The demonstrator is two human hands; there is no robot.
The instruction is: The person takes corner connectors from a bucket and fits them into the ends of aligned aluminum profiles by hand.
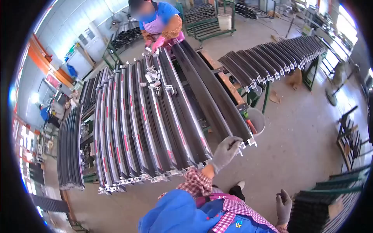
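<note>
My left hand (226, 153), in a grey glove, has its fingers closed around the near end of a long dark metal profile (211, 110). A second dark profile (229, 101) lies beside it on the right, with a pale bracket at its near end. To the left are several profiles with pale and red strips (155, 116) along their length, lying side by side. Small metal brackets (153, 77) are heaped on top of them. My right hand (284, 206), gloved too, hangs low at my side with thumb and fingers apart, and nothing shows in it.
A co-worker (159, 23) in pink gloves stands at the profiles' far end. A white bucket (255, 121) stands by the rack's right edge. More profiles lie on a stand (276, 60) at the right. Stacked dark profiles (326, 206) sit close to my right hand.
</note>
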